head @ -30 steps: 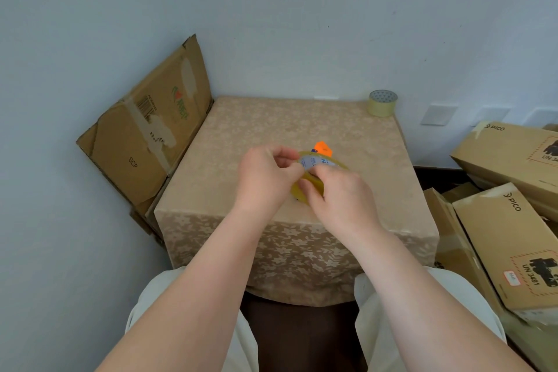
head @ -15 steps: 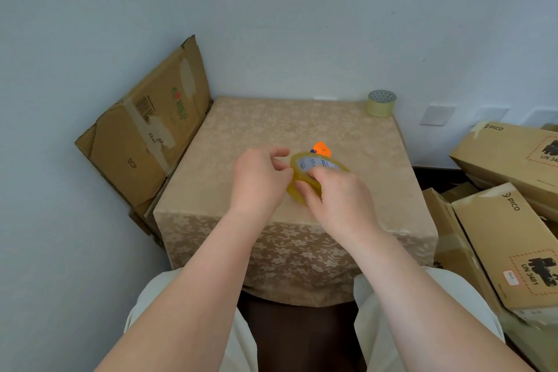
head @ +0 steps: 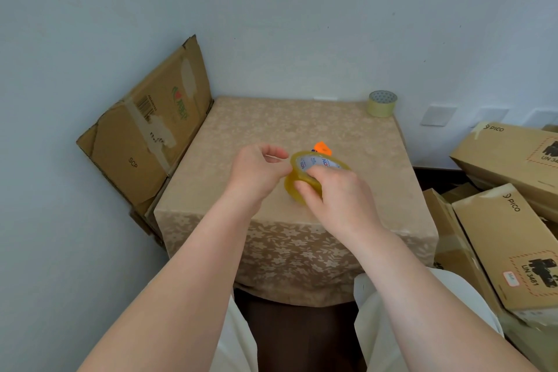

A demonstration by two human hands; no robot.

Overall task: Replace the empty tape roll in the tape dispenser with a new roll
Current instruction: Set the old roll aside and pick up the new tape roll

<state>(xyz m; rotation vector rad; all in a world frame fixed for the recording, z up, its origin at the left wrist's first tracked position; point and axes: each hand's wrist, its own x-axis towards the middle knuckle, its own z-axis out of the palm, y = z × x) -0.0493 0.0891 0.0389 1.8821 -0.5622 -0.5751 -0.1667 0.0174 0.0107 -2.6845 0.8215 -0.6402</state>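
At frame centre, the right hand (head: 335, 190) grips the yellow tape roll (head: 305, 178) over the bench (head: 271, 130), hiding the orange dispenser (head: 322, 148); the left hand (head: 256, 169) pinches at the roll's edge. A second roll (head: 382, 103) sits upper right, cardboard boxes (head: 510, 220) at right.

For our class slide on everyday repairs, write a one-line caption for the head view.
Right hand grips a yellow tape roll over the table while the left hand pinches beside it.
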